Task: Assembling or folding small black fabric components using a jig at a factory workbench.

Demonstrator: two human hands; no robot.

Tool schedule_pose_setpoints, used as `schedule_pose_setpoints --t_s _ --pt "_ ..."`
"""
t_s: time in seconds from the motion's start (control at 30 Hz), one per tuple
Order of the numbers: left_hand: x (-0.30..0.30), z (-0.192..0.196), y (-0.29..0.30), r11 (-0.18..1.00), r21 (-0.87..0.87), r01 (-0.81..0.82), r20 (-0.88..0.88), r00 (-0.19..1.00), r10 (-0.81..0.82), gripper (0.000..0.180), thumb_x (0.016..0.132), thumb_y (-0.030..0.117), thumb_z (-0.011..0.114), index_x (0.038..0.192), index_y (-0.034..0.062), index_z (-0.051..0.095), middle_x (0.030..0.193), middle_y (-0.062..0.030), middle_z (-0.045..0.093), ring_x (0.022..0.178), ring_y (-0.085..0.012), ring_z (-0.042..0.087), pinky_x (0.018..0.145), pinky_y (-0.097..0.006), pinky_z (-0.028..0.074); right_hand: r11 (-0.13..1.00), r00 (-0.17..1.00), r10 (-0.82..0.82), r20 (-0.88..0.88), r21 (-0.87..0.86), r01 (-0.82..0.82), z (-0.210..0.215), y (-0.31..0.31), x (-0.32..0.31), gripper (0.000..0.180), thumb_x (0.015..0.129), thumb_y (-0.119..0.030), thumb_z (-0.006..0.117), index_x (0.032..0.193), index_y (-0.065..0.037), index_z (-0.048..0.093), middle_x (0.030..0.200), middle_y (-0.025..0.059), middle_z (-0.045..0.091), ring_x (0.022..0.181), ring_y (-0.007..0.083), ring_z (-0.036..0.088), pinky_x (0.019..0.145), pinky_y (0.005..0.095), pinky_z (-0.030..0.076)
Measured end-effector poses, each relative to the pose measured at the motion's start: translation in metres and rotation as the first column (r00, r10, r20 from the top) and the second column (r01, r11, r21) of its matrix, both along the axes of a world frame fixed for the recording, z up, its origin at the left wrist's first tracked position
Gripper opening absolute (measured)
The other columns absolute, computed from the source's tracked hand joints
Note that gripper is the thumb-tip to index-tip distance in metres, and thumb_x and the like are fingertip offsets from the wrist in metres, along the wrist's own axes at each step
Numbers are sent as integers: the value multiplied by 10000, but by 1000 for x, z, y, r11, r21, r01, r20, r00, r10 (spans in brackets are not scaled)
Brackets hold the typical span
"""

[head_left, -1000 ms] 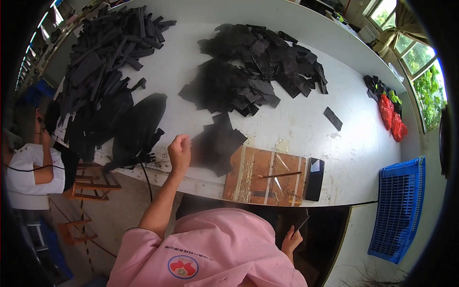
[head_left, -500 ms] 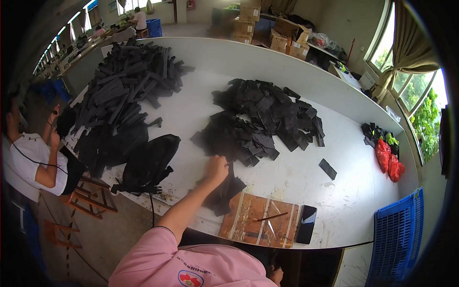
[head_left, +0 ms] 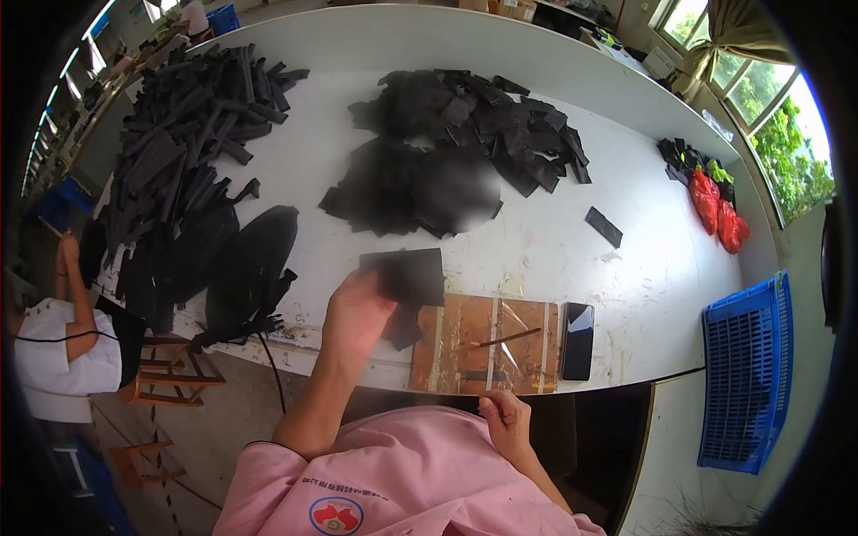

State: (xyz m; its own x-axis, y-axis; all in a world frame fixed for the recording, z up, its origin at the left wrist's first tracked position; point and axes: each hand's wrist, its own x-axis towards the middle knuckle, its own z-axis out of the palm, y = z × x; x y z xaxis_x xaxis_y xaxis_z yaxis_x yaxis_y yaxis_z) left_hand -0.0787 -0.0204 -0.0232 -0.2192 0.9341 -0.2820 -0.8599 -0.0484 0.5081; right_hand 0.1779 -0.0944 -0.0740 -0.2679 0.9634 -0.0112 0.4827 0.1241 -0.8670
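The brown board lies at the near edge of the worktop, crossed by pale and shiny strips, with a thin dark stick resting aslant on it. Just left of the board, the person's left hand is grasping a dark rectangular piece, which sits by the board's far left corner; the fingers are partly blurred and hidden there. More dark material shows below that piece, against the board's left side. The right hand is just off the board's near edge, its fingers curled in; whether anything is pinched between them I cannot tell. A black phone lies just beside the board on its right. Beyond the board spreads a pile of flat black pieces, part of it smeared by blur, and a single black piece lies apart, beyond the board and to its right. Well to the board's left are a heap of black strips and a large rounded black item. Far right of the board are red bags and, nearer, a blue crate. Well left of the board, past a wooden stool, sits a co-worker in a white top.
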Motion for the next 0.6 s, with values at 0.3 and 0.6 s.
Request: schedule_pose_setpoints --t_s 0.3,0.6 --pt "59 -40 -47 966 -22 256 227 943 -245 236 816 104 539 1051 109 516 1032 -36 561 961 -181 508 782 -307 397 978 764 -144 -629 -208 12 41 34 -78 301 787 -163 626 997 4 489 836 53 542 683 98 514 582 239 446" --pt "74 -52 -65 888 -420 189 -217 929 -301 305 807 135 553 1071 47 425 873 -28 543 753 -87 503 659 -219 406 926 962 -230 -146 270 263 38 36 -64 127 681 -85 679 683 -5 581 653 87 527 485 205 503 432 279 379"
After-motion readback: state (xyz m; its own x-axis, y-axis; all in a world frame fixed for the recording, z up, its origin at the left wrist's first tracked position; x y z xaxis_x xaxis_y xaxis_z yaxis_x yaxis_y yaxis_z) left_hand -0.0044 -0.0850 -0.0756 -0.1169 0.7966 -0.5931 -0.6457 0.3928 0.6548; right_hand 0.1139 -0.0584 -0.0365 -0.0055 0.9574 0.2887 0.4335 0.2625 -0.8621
